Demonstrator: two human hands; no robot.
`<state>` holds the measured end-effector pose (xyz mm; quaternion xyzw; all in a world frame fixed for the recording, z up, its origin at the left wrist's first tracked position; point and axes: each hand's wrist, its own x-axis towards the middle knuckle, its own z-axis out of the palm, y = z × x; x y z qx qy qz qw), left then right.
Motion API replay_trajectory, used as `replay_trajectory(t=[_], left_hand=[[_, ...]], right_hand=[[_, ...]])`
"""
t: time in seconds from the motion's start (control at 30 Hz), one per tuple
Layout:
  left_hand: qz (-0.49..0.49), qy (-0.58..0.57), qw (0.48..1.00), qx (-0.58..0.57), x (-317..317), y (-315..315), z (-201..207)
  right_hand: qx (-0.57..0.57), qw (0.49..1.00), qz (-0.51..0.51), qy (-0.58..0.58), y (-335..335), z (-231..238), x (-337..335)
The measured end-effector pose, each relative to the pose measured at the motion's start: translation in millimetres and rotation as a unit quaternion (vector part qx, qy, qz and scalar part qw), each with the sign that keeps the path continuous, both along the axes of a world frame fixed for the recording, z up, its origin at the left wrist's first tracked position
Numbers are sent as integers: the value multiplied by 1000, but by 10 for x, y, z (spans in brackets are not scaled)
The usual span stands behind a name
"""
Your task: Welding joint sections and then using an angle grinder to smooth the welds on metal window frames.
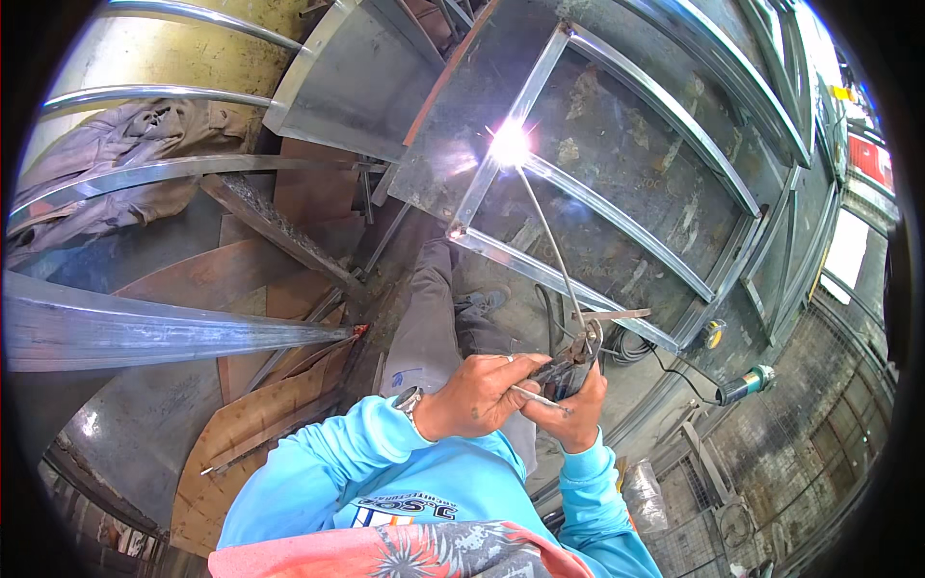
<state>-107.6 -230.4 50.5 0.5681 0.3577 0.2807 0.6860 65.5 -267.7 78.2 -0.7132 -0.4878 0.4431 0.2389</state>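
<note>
A bright welding arc [509, 144] glows where a middle bar meets the side bar of a steel tube frame [621, 222]. From it a long thin welding rod [547, 226] runs back to the jaws of an electrode holder [581, 349]. My right hand [575, 409] is wrapped round the holder's handle. Beside it my left hand [477, 393], with a watch at the wrist, is closed with its fingertips against the holder. A second thin rod [541, 397] crosses between both hands; which hand grips it I cannot tell.
The frame lies on a dark steel plate table [636, 125]. An angle grinder [747, 385] with a cord lies at right, near a yellow tape measure [713, 333] and coiled cable [631, 347]. Curved metal bars [173, 323] and cut sheets [241, 414] crowd the left.
</note>
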Motion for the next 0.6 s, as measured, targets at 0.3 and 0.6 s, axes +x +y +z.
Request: replay_trajectory(t=[0.3, 0.6], left_hand=[[15, -11, 1000, 0, 40, 12, 2], [14, -14, 1000, 8, 15, 5, 6]], right_hand=[[-26, 998, -25, 50, 1, -18, 11], [8, 999, -17, 49, -51, -78, -7]])
